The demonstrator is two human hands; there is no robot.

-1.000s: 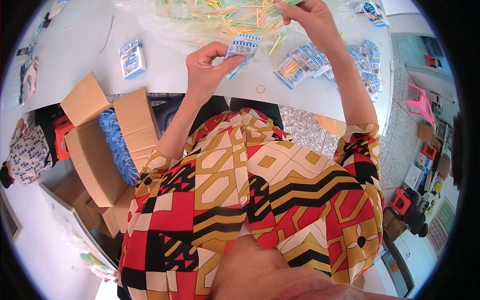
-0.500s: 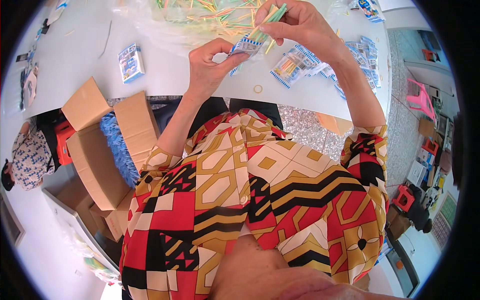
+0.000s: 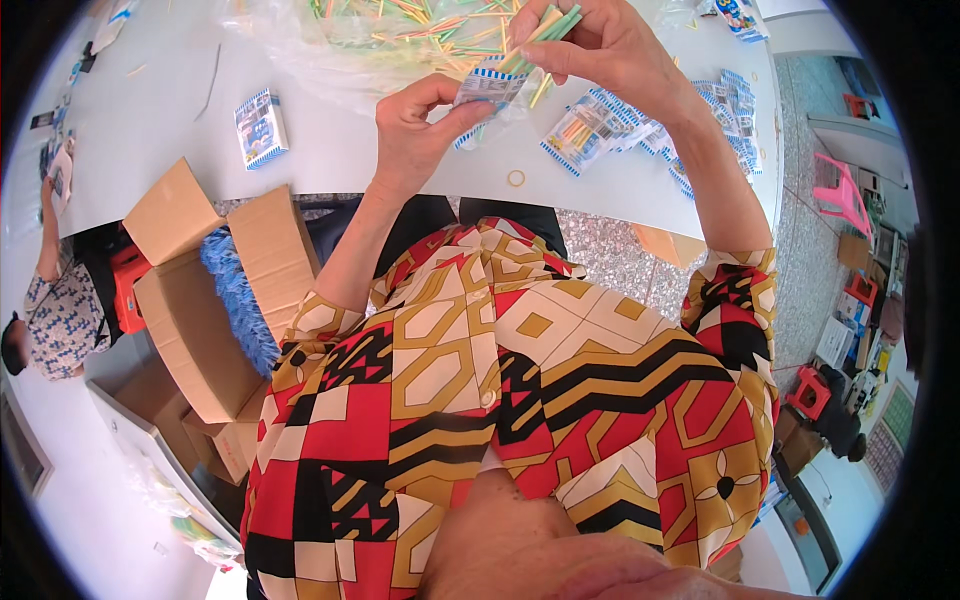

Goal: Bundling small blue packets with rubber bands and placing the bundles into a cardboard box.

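Note:
My left hand [image 3: 412, 135] pinches a small clear packet with blue-and-white striped edges [image 3: 492, 88], its mouth facing up and right. Between the fingers of my right hand [image 3: 612, 55] is a bundle of thin yellow and green sticks [image 3: 550, 36], whose lower ends meet the packet's mouth; how deep they reach inside I cannot tell. Beyond my hands lies a loose pile of coloured sticks [image 3: 440, 22] on clear plastic sheeting [image 3: 300, 50]. Below my right forearm, several similar packets [image 3: 585, 135] are heaped, some with sticks visible inside.
A small blue-and-white box [image 3: 262, 130] stands on the white table [image 3: 340, 165], and a rubber band [image 3: 516, 178] lies near its front edge. An open cardboard box [image 3: 190, 330] with a fluffy blue thing [image 3: 235, 295] is at my left. A co-worker [image 3: 70, 310] sits far left.
The packet has tilted a little more upright in my left hand, and the stick bundle has shifted slightly right. The co-worker's arm now stretches toward the table.

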